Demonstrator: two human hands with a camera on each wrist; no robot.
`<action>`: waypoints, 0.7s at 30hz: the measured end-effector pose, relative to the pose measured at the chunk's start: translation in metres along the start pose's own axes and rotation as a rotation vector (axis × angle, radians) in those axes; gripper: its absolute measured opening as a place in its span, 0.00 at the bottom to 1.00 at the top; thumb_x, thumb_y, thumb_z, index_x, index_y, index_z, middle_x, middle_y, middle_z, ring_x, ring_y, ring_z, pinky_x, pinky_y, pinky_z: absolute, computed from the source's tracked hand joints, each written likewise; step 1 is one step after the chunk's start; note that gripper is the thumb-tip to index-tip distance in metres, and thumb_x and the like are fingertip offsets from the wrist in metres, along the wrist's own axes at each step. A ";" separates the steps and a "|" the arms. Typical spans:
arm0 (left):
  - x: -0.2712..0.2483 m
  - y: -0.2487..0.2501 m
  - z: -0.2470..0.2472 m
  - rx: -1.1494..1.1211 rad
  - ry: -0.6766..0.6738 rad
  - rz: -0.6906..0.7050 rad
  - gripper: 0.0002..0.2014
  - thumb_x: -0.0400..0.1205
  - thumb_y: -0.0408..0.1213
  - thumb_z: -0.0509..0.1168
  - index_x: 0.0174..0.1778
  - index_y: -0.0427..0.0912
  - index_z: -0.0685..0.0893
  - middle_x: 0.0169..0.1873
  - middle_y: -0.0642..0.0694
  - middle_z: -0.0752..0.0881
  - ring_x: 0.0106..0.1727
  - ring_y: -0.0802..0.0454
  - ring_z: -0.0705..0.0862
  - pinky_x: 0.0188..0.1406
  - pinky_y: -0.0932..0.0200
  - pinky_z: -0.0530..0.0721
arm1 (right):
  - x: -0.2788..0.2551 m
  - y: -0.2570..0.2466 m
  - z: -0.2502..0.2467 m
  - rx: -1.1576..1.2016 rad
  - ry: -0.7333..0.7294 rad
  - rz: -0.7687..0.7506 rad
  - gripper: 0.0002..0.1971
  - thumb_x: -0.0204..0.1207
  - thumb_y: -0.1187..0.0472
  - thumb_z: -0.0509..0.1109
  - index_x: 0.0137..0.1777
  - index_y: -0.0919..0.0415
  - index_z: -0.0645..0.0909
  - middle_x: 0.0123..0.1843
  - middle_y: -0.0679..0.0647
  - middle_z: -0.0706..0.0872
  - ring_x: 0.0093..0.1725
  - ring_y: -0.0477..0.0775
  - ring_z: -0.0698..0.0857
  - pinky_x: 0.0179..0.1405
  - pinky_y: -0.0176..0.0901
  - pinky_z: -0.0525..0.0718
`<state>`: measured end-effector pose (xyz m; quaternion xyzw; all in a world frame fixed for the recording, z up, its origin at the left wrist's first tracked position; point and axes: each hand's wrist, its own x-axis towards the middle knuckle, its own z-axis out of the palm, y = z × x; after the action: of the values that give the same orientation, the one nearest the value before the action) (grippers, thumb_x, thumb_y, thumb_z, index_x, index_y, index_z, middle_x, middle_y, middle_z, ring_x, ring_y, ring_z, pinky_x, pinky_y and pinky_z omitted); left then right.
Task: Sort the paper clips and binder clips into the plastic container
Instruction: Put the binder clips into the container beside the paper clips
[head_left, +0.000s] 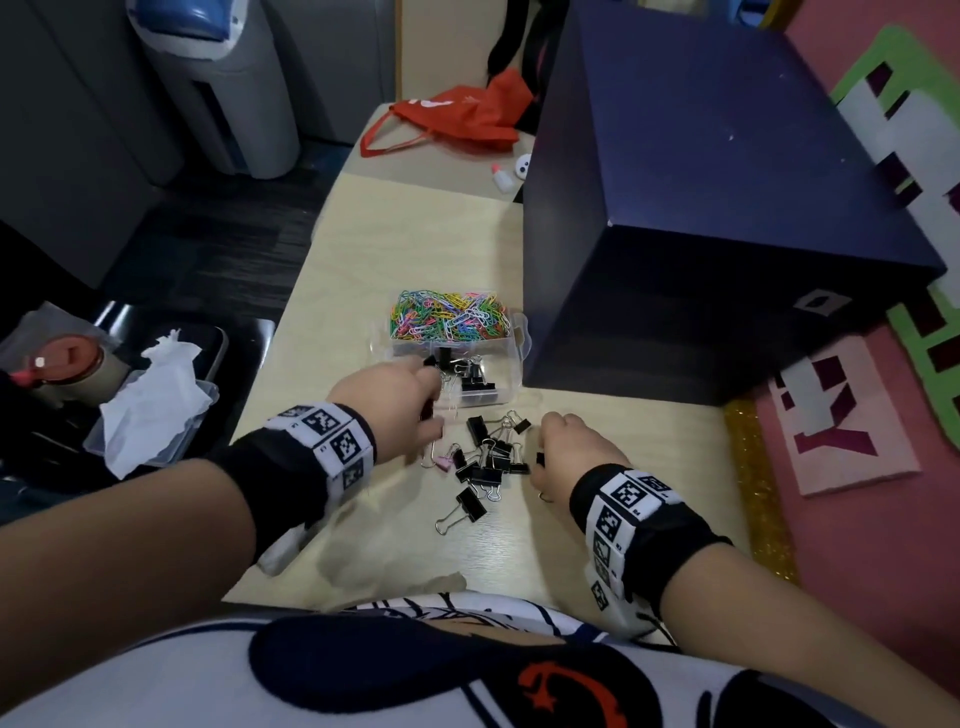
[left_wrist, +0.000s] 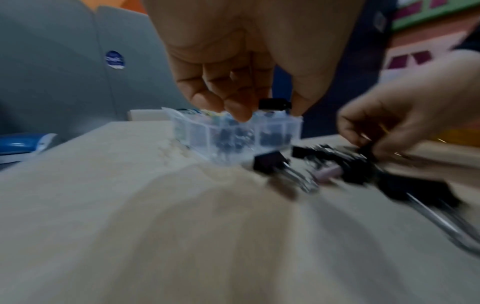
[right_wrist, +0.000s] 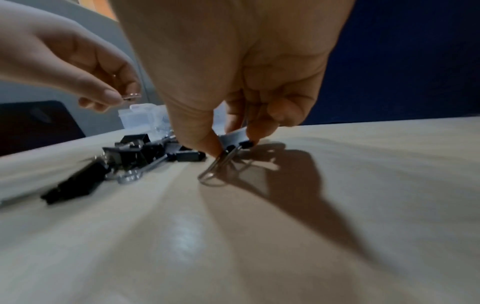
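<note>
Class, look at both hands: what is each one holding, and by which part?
The right hand pinches a binder clip on the table near its wire handles. The left hand holds a black binder clip over the container; which part, cannot tell.

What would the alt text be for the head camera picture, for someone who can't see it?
Seen from above, a person's left hand holds a black binder clip at a clear plastic container of colourful paper clips, while the right hand pinches another from a pile of binder clips on a pale table.
</note>
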<state>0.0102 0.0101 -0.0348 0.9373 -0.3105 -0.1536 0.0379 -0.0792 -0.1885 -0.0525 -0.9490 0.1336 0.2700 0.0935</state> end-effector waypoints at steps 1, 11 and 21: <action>0.003 -0.004 -0.006 -0.031 0.029 -0.028 0.16 0.80 0.53 0.62 0.59 0.47 0.78 0.59 0.49 0.79 0.50 0.47 0.83 0.45 0.52 0.84 | 0.001 -0.003 -0.003 0.028 -0.008 0.016 0.20 0.76 0.58 0.67 0.66 0.59 0.70 0.62 0.57 0.75 0.58 0.59 0.80 0.48 0.45 0.77; 0.004 -0.013 -0.007 -0.052 0.023 -0.010 0.13 0.82 0.42 0.61 0.63 0.51 0.78 0.62 0.50 0.78 0.56 0.49 0.82 0.49 0.56 0.80 | 0.009 -0.038 -0.052 0.386 0.319 -0.130 0.19 0.78 0.51 0.69 0.67 0.51 0.73 0.61 0.50 0.76 0.56 0.51 0.80 0.59 0.43 0.77; -0.002 -0.009 0.035 0.210 -0.200 0.228 0.22 0.78 0.32 0.66 0.67 0.53 0.74 0.61 0.50 0.75 0.60 0.47 0.76 0.53 0.51 0.84 | 0.002 -0.025 0.006 -0.013 -0.048 -0.234 0.36 0.73 0.49 0.72 0.77 0.35 0.57 0.80 0.49 0.56 0.73 0.61 0.61 0.69 0.57 0.74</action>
<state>0.0027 0.0198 -0.0685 0.8749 -0.4313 -0.2075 -0.0739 -0.0729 -0.1633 -0.0559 -0.9518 0.0180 0.2810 0.1212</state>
